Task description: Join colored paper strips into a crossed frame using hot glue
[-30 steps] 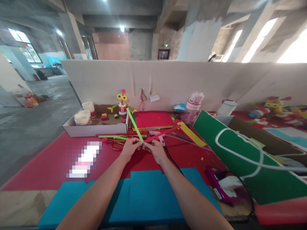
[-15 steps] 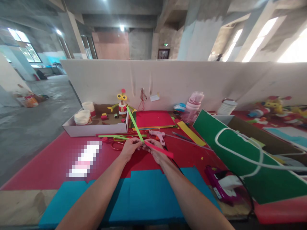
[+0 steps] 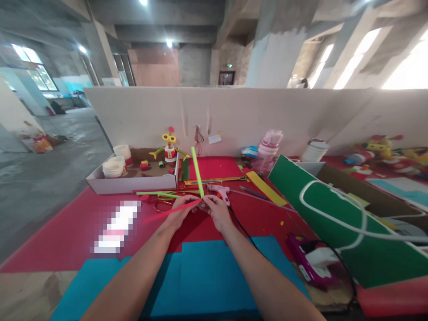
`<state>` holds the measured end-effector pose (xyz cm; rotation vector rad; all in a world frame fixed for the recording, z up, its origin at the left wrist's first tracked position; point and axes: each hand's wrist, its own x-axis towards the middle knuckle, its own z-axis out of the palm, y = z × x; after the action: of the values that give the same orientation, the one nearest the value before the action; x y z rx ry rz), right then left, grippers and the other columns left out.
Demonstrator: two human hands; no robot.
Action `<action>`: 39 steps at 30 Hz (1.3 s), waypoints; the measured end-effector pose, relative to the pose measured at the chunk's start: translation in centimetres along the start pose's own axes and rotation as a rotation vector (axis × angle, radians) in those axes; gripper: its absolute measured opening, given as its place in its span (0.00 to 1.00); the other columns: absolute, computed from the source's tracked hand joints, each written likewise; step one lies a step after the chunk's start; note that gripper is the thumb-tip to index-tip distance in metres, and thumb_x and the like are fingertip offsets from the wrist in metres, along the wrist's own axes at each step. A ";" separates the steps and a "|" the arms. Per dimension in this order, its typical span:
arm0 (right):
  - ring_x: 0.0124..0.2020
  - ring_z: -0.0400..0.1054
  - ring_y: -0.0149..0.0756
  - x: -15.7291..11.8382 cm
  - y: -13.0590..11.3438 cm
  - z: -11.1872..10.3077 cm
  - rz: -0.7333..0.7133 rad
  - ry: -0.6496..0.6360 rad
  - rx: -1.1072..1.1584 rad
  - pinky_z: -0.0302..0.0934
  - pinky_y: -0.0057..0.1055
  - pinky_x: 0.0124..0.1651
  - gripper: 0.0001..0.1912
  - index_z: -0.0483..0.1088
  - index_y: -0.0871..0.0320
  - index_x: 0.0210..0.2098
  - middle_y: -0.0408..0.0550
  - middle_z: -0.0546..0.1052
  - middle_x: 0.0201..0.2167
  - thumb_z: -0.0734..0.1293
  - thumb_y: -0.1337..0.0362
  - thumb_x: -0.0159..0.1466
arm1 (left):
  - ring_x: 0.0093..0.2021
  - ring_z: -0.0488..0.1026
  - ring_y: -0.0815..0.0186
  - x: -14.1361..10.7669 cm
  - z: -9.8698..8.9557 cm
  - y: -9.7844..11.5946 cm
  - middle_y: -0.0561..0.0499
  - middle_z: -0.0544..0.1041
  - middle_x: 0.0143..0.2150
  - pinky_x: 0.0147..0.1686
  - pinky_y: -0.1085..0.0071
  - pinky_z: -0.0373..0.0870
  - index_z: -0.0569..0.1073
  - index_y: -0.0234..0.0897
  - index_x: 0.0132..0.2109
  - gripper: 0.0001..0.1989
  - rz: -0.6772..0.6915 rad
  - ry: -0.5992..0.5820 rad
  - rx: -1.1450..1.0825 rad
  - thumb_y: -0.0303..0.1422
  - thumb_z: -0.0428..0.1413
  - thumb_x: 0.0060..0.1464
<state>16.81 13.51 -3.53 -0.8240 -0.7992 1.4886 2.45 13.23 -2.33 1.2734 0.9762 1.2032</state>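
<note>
My left hand and my right hand meet above the red table, fingers pinched together. Between them they hold the joined ends of a green paper strip and a red paper strip. The green one points up and away from me. The red one crosses over my left hand toward the left, blurred at its far end. Fingers hide part of the join. Just beyond the hands lie a pink glue gun, red-handled scissors partly covered, and loose green strips.
Blue sheets cover the near edge. At the back left, a shallow box holds paper cups and a paper-cup figure. Red sheets lie behind. On the right are a purple power strip and a green board.
The red strip has swung from the right side over to the left, across my left hand. The green strip now stands more upright. Both hands stay close together.
</note>
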 end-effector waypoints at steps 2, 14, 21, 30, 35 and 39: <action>0.24 0.68 0.28 0.0 -0.2 0.0 0.014 0.034 0.067 0.68 0.30 0.35 0.17 0.71 0.58 0.28 0.39 0.73 0.20 0.76 0.58 0.43 | 0.25 0.68 0.71 -0.2 0.3 0.1 0.51 0.75 0.27 0.27 0.75 0.64 0.75 0.34 0.38 0.15 0.016 0.000 0.021 0.38 0.63 0.43; 0.23 0.71 0.30 -0.4 -0.3 0.7 0.050 -0.027 0.048 0.68 0.29 0.34 0.17 0.70 0.59 0.26 0.40 0.75 0.21 0.77 0.58 0.42 | 0.24 0.65 0.71 -0.4 0.6 0.2 0.55 0.70 0.22 0.26 0.75 0.63 0.71 0.36 0.29 0.12 0.027 0.057 0.106 0.41 0.58 0.48; 0.23 0.71 0.29 -0.4 -0.7 0.4 0.079 -0.018 0.037 0.68 0.28 0.33 0.17 0.68 0.59 0.23 0.40 0.74 0.19 0.77 0.59 0.41 | 0.22 0.64 0.71 -0.4 0.9 0.6 0.55 0.69 0.20 0.25 0.75 0.62 0.70 0.36 0.27 0.11 0.029 0.070 0.101 0.39 0.60 0.46; 0.24 0.71 0.29 0.0 -0.1 -0.1 0.056 -0.073 -0.043 0.70 0.30 0.34 0.18 0.70 0.61 0.26 0.42 0.75 0.20 0.77 0.57 0.42 | 0.21 0.65 0.71 0.0 0.5 0.0 0.55 0.69 0.18 0.24 0.74 0.61 0.70 0.35 0.26 0.12 0.023 0.052 0.043 0.39 0.60 0.45; 0.25 0.72 0.31 0.0 -0.3 -0.4 0.055 -0.107 -0.047 0.70 0.31 0.35 0.19 0.71 0.61 0.27 0.43 0.76 0.22 0.77 0.59 0.41 | 0.20 0.65 0.71 0.1 0.5 0.0 0.55 0.69 0.18 0.23 0.74 0.61 0.69 0.35 0.24 0.11 0.030 0.056 0.017 0.37 0.61 0.45; 0.22 0.72 0.30 -0.1 -0.5 -0.4 0.091 -0.118 -0.064 0.69 0.29 0.33 0.19 0.70 0.61 0.26 0.43 0.75 0.20 0.77 0.57 0.41 | 0.20 0.64 0.71 0.1 0.6 0.1 0.55 0.68 0.18 0.23 0.73 0.59 0.69 0.34 0.24 0.12 0.047 0.032 -0.023 0.38 0.61 0.45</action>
<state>17.40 13.45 -3.25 -0.8355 -0.9110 1.6109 3.06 13.21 -2.20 1.2688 0.9580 1.2715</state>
